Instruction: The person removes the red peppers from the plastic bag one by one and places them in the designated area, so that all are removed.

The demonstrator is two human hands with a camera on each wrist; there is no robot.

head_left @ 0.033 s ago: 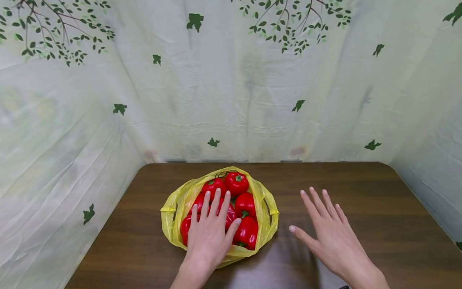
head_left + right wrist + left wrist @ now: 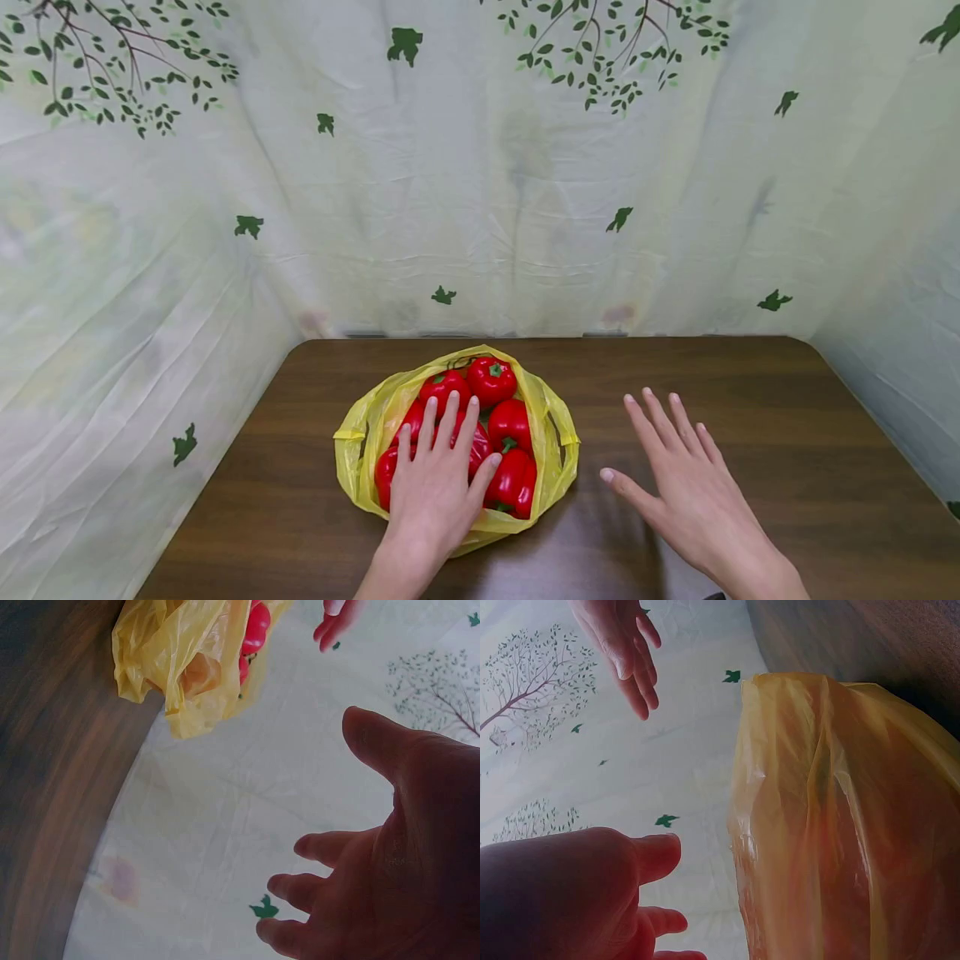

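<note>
A yellow plastic bag [image 2: 556,487] stands on the table with its mouth spread wide. Several red bell peppers [image 2: 491,381] fill it, their green stems showing on some. My left hand [image 2: 437,492] is over the bag with straight, spread fingers and hides part of the peppers in the head view. In the left wrist view a gap separates that hand [image 2: 592,889] from the bag's side [image 2: 810,810]. To the right of the bag, my right hand [image 2: 693,492] hovers above the table, fingers extended and thumb out, holding nothing.
The brown wooden table [image 2: 675,367] has rounded far corners. Behind it and at both sides hangs a pale cloth [image 2: 480,208] printed with leaves and branches. The bag's handle loop [image 2: 558,433] lies folded outward on the right.
</note>
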